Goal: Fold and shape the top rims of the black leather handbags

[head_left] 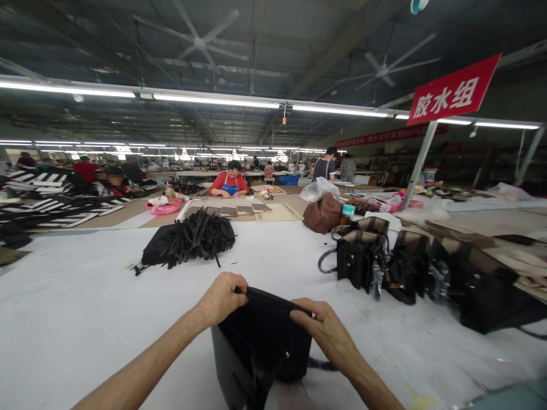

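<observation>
Black soft leather handbag [265, 341] standing upright at the near edge of the white-covered worktable [85, 296], directly between the two hands. Left hand [223, 296] clenched over the left end of the bag's top rim; right hand [325, 330] pinching the rim's right end, slightly nearer. The rim's long axis runs left to right, dipping toward the right. Well apart beyond: heap of black leather straps [192, 236] far left, row of black handbags [367, 259] far right
</observation>
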A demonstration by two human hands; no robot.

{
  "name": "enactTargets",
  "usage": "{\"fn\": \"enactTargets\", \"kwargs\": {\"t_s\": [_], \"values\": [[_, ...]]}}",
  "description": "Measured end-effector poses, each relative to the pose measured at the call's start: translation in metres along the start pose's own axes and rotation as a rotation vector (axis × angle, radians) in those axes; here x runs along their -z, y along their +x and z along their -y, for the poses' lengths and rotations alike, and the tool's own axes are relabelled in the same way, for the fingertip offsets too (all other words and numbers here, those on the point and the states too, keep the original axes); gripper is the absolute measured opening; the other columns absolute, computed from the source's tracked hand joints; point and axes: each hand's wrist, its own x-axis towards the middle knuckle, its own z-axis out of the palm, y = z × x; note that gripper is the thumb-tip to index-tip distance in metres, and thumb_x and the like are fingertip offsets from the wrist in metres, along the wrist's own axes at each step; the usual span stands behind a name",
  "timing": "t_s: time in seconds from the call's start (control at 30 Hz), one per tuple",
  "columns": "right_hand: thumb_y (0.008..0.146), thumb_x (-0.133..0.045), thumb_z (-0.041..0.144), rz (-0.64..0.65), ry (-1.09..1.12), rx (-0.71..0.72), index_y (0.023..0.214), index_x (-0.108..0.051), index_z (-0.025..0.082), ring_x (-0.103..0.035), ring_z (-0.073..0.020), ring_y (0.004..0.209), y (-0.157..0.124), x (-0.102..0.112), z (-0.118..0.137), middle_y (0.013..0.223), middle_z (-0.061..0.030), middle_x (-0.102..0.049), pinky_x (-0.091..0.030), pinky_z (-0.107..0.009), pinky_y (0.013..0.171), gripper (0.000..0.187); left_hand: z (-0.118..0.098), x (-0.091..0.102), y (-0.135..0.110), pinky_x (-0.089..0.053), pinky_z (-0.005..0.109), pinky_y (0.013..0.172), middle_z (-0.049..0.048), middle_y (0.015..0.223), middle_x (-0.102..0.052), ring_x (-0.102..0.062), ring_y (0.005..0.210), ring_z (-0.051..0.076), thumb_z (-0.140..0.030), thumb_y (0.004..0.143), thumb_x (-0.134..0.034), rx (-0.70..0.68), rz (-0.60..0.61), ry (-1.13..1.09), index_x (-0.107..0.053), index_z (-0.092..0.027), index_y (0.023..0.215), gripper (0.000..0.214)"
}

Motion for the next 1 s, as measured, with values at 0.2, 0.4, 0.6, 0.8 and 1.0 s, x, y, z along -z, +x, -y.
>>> {"fn": "enactTargets", "kwargs": {"t_s": [0.2,0.4,0.6,0.8,1.0], "values": [[0.078,-0.042,0.042,-0.106,-0.170,0.001,0.088,-0.066,0.020,-0.055,-0.0207,0.080,0.003,-0.005,-0.002,0.082,-0.0022,-0.065,-0.040,-0.028,0.071,0.034,-0.002,0.000,0.001,-0.030,0.021,0.051,-0.0039,0.053,-0.048,-0.044,0.055,0.012,-0.019,0.059,-0.047,0.032,-0.015,-0.004,-0.054,-0.016,0.057,0.008],[0.081,-0.040,0.039,-0.103,-0.367,0.035,0.075,-0.063,0.022,-0.054,-0.0165,0.073,0.013,-0.007,0.003,0.074,0.0003,-0.064,-0.037,-0.024,0.066,0.029,-0.003,-0.003,0.000,-0.033,0.022,0.054,-0.0032,0.053,-0.050,-0.047,0.057,0.012,-0.017,0.059,-0.047,0.048,-0.063,0.022,-0.057,-0.016,0.057,0.011],[0.084,-0.040,0.030,-0.120,-0.754,0.135,0.079,-0.061,0.024,-0.056,-0.0162,0.076,0.024,-0.019,0.017,0.078,-0.0004,-0.065,-0.034,-0.025,0.067,0.023,-0.005,-0.003,0.000,-0.034,0.022,0.054,-0.0023,0.053,-0.053,-0.048,0.056,0.013,-0.018,0.059,-0.048,0.082,-0.060,0.042,-0.061,-0.016,0.059,0.013],[0.084,-0.042,0.025,-0.122,-1.005,0.191,0.071,-0.058,0.022,-0.058,-0.0163,0.063,0.034,-0.036,0.028,0.068,-0.0012,-0.066,-0.027,-0.025,0.054,0.020,-0.005,-0.004,0.001,-0.034,0.022,0.055,-0.0019,0.055,-0.056,-0.049,0.058,0.013,-0.018,0.060,-0.049,0.082,-0.064,0.074,-0.062,-0.016,0.060,0.014],[0.086,-0.039,0.028,-0.165,-1.016,0.237,0.066,-0.056,0.022,-0.059,-0.0154,0.059,0.036,-0.034,0.020,0.061,-0.0004,-0.064,-0.023,-0.027,0.051,0.027,0.000,-0.003,-0.003,-0.035,0.022,0.057,-0.0023,0.061,-0.057,-0.050,0.062,0.013,-0.023,0.060,-0.055,0.007,-0.054,-0.044,-0.059,-0.016,0.058,0.008]]}}
